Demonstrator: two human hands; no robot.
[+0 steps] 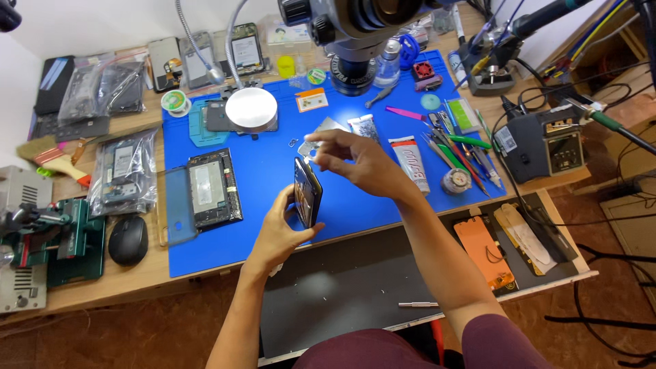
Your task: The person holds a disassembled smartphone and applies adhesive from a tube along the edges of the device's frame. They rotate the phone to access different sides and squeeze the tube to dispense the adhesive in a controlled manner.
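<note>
We see the left hand clamping a dark slim phone on edge above the blue rubber mat. Right hand, at 1 o'clock, pinches a small silvery part. A slack pinch could drop it among clutter.

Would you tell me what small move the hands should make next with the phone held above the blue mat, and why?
Probably lower the right hand so the small silvery part at its fingertips meets the upper end of the phone. The left hand holds the phone on edge above the blue mat, and the part sits just above its top, seemingly not yet seated.
</note>
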